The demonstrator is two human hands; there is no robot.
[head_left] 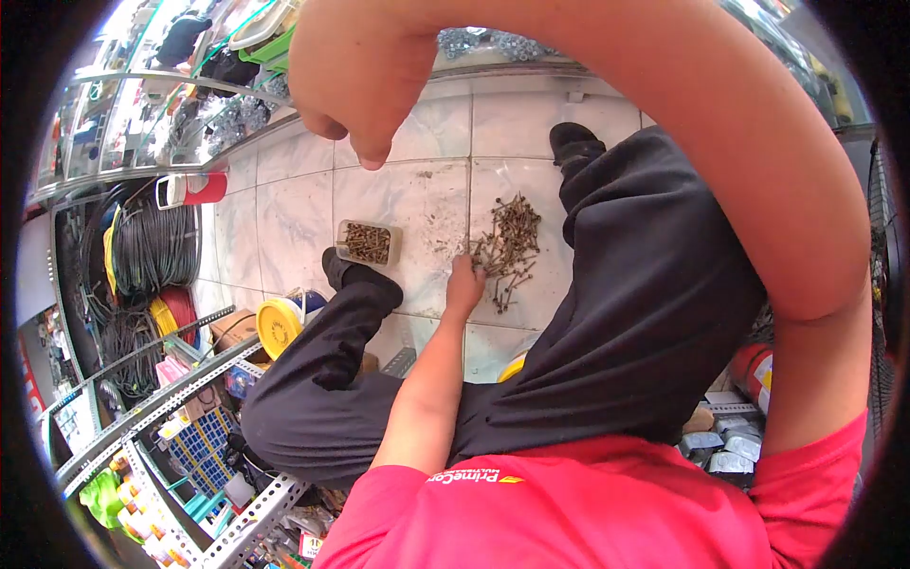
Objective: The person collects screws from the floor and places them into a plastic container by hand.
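Note:
On the tiled floor between my legs lies a loose pile of rusty brown screws (512, 237). My left hand (463, 287) reaches down to the pile's left edge, its fingers closed together at some of the screws. To the left, a small clear plastic tub (395, 245) holds more screws of the same kind, beside my left shoe. My right hand (365, 81) is raised close to the camera with its fingers curled downward. Whatever it may hold is hidden.
A glass shelf unit (133, 81) with bagged hardware runs along the far left. Coils of black cable (156, 247) hang at the left. A bucket with a yellow lid (278, 328) stands by my left leg. Slotted metal shelving (256, 522) is at lower left.

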